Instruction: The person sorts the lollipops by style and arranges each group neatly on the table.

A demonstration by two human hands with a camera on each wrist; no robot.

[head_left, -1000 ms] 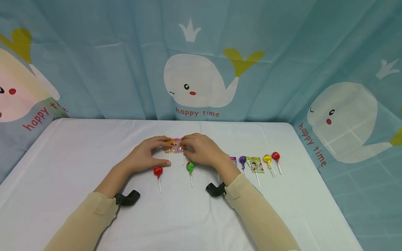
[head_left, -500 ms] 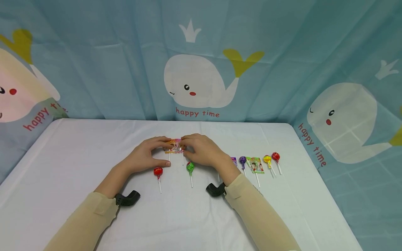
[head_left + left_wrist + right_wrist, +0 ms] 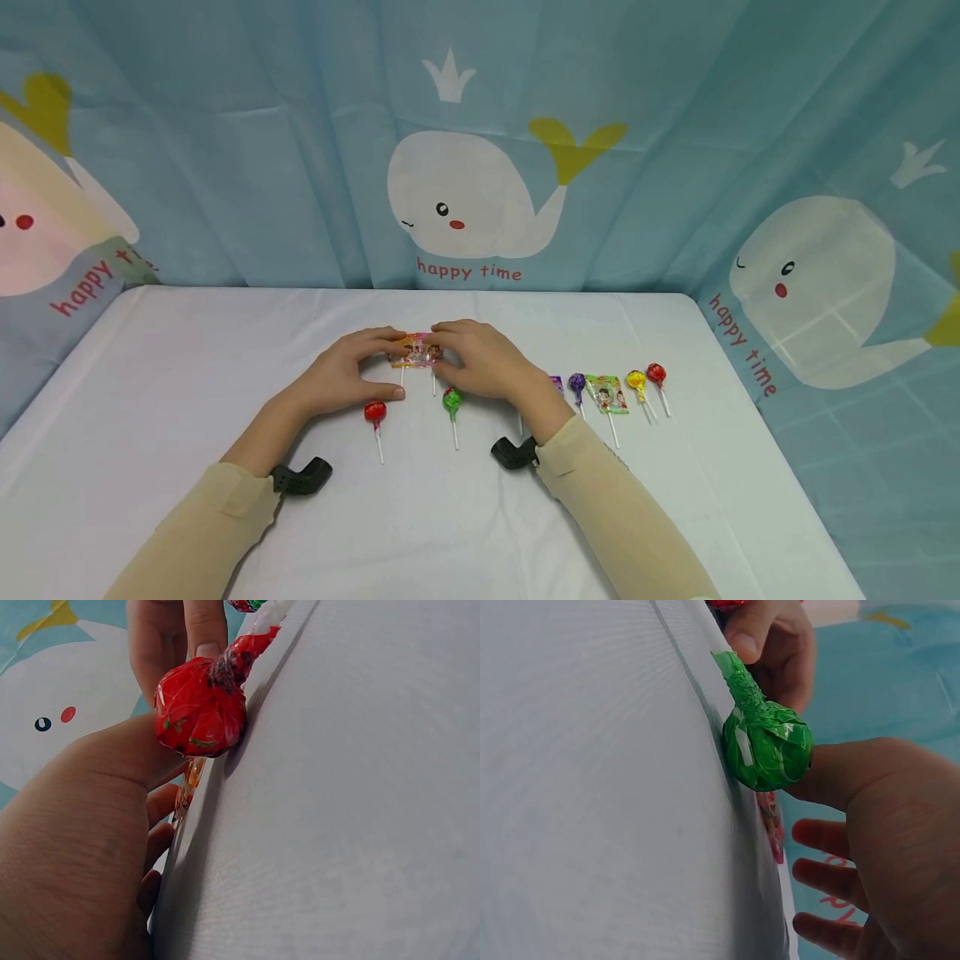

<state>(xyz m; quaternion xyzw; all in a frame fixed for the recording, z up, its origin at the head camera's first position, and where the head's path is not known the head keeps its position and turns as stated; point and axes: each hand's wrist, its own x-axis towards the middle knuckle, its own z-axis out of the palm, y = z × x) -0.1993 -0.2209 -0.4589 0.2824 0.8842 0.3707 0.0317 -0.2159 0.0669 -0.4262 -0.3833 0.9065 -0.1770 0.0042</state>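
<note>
In the head view, my left hand point(image 3: 337, 375) and right hand point(image 3: 480, 358) lie on either side of two flat-wrapped lollipops, one orange point(image 3: 403, 360) and one pink point(image 3: 424, 352), side by side with white sticks toward me. Fingertips of both hands rest at the wrappers' outer edges, thumbs spread apart from the fingers. A round red lollipop point(image 3: 375, 411) lies just below my left thumb and looms large in the left wrist view. Near my right thumb is a round green lollipop point(image 3: 452, 400), close up in the right wrist view. Both have their sticks pointing toward me.
To the right, partly behind my right wrist, a flat purple packet point(image 3: 557, 383) shows. Beyond it lie a round purple lollipop point(image 3: 577, 382), a flat green one point(image 3: 607, 396), a yellow one point(image 3: 636, 380) and another red one point(image 3: 656, 372). A blue whale-print curtain point(image 3: 300, 167) borders the white table point(image 3: 187, 358).
</note>
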